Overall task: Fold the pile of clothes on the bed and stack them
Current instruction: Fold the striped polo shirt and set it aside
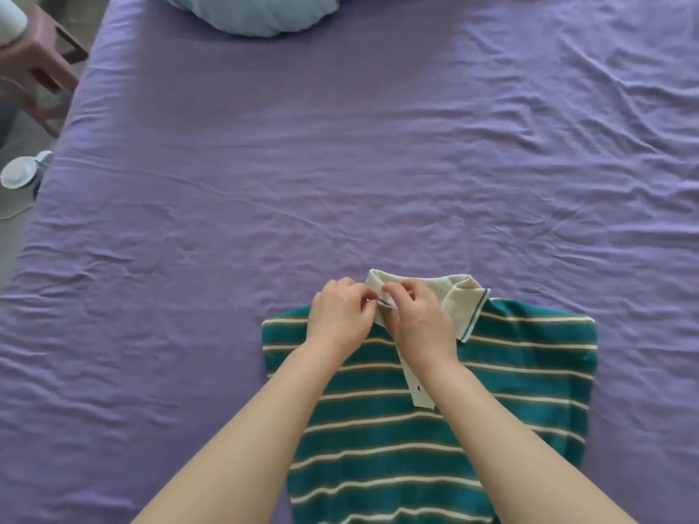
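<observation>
A green polo shirt [522,376] with white and brown stripes lies flat on the purple bed sheet [302,183], its cream collar [459,304] pointing away from me. My left hand [340,319] and my right hand [420,319] meet at the left side of the collar. Both pinch the cream collar flap between thumb and fingers. The cream button placket [418,387] shows between my forearms. My arms cover the shirt's middle and its lower left part.
A pale blue round cushion [257,13] lies at the far edge of the bed. Off the bed's left side stand a pinkish stool [45,58] and white objects on the floor [20,172]. The sheet is wrinkled, most at the right.
</observation>
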{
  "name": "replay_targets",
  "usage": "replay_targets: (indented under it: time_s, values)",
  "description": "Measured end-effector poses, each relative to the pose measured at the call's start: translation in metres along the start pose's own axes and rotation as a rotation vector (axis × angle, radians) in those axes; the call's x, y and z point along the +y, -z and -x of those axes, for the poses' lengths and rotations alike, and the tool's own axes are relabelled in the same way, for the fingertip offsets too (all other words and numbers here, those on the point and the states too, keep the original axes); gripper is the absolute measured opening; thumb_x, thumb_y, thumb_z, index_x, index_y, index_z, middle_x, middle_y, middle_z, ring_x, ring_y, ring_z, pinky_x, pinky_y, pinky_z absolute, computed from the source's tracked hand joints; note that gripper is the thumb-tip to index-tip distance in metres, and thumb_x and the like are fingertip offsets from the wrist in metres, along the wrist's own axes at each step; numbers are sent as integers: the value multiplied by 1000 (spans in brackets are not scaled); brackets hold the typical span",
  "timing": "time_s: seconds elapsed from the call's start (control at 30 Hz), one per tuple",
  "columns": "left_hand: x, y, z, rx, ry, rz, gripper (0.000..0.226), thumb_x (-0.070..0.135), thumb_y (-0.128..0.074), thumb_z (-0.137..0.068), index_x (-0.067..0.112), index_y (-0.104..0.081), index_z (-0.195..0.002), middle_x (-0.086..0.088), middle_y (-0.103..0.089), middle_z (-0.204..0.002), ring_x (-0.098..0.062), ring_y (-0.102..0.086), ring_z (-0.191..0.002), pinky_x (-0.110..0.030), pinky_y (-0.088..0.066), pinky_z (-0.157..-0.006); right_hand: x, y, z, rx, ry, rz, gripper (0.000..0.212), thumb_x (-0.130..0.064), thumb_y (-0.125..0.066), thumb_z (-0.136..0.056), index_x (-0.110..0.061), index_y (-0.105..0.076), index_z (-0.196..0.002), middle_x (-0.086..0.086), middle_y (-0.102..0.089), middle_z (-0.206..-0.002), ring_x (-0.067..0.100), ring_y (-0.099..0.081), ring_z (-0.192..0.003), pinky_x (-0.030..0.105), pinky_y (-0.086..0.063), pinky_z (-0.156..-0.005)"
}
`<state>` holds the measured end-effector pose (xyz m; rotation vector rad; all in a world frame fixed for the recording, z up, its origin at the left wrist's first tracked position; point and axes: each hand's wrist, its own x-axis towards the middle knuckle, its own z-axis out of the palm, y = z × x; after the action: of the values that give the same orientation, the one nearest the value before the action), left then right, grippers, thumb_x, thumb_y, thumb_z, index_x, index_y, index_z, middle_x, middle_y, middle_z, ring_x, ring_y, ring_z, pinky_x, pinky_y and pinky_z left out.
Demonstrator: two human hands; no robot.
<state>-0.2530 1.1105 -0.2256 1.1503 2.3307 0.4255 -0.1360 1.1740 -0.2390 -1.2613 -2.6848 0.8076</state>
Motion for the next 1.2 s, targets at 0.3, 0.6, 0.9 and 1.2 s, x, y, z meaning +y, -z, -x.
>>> replay_targets:
  time_s: [0.3, 0.6, 0.9, 1.2]
  values:
    - [4, -1, -6, -164, 265, 70, 26, 31, -48, -97, 17, -67, -109, -1, -63, -105, -21, -59, -95, -36, -50, -86, 18, 13, -11, 96, -433, -438, 12, -33, -46, -99, -23, -53, -98, -6, -57, -90, 14, -56, -84, 34, -54, -66]
    - [2, -6, -20, -45, 552, 548, 19, 20, -47, -98, 20, -58, -113, -2, -63, -107, -19, -63, -94, -40, -55, -87, 4, 22, 4, 80, -213, -209, 17, -12, -54, -89, -17, -50, -105, -1, -55, -96, 19, -54, -81, 36, -48, -62]
    - [2, 19, -49, -278, 662, 643, 30, 39, -52, -96, 10, -56, -90, -9, -69, -85, -21, -68, -78, -31, -57, -65, -23, 6, 34, -86, 262, 154, 28, -32, -68, -81, -17, -67, -105, -3, -68, -85, 21, -58, -84, 34, -46, -71]
    - [-3, 11, -54, -180, 556, 726, 18, 11, -66, -89, 17, -63, -106, -2, -64, -100, -18, -62, -89, -32, -54, -77, -6, -5, 15, -116, -129, -69, 37, -30, -53, -95, -22, -49, -131, -7, -58, -119, 16, -53, -110, 34, -40, -95]
